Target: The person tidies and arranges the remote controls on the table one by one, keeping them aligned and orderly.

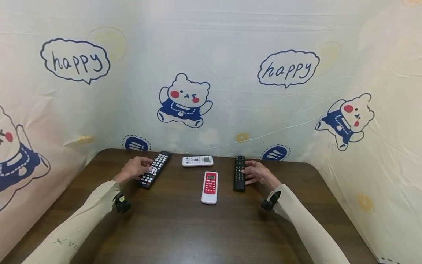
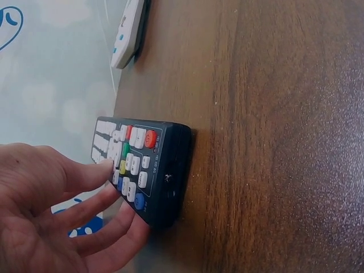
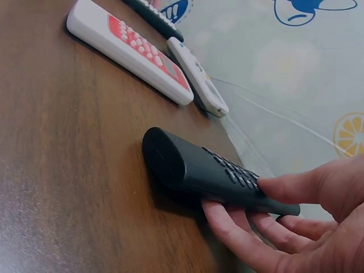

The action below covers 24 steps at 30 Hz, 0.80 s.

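At the left of the table my left hand (image 1: pixel 136 169) pinches a black remote control with white buttons (image 1: pixel 157 167). The left wrist view has the thumb on its keys and the fingers under its side edge; red, green, yellow and blue keys show on this remote (image 2: pixel 136 162). My right hand (image 1: pixel 259 173) holds an all-black remote control (image 1: pixel 239 179) on the right. In the right wrist view, the thumb lies on the keys of that black remote (image 3: pixel 193 165), with the fingers beneath its near side and its rounded end tilted toward the camera.
Between the hands lie a white remote control with a small screen (image 1: pixel 189 162) at the back and a white remote with a red face (image 1: pixel 209 198) nearer the middle. Both rest on the brown wooden table (image 1: pixel 197 234). A printed curtain (image 1: pixel 237 110) hangs behind and at the sides.
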{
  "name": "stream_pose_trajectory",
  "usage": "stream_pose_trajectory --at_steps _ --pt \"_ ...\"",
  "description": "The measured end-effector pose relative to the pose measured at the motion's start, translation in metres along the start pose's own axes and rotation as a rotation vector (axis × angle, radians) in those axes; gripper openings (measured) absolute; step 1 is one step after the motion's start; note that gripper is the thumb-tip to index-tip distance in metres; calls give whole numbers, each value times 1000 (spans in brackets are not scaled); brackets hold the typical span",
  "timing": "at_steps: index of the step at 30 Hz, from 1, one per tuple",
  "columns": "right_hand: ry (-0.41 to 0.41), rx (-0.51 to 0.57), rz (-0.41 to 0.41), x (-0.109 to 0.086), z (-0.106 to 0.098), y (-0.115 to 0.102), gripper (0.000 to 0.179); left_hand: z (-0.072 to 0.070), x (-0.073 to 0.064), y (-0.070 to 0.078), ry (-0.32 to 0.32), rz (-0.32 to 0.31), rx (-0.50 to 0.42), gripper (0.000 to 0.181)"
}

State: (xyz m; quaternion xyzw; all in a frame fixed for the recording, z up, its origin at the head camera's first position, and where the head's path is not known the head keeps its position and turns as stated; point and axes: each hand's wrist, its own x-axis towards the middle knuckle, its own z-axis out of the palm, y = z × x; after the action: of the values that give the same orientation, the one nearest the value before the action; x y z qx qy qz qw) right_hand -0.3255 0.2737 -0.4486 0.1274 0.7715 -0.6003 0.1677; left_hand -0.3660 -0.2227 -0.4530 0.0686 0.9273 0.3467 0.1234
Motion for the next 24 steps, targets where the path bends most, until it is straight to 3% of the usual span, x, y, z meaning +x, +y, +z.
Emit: stream_pose_trajectory --at_steps 24 --pt "-68 5 -24 -8 5 0 68 -2 0 -1 -6 10 11 46"
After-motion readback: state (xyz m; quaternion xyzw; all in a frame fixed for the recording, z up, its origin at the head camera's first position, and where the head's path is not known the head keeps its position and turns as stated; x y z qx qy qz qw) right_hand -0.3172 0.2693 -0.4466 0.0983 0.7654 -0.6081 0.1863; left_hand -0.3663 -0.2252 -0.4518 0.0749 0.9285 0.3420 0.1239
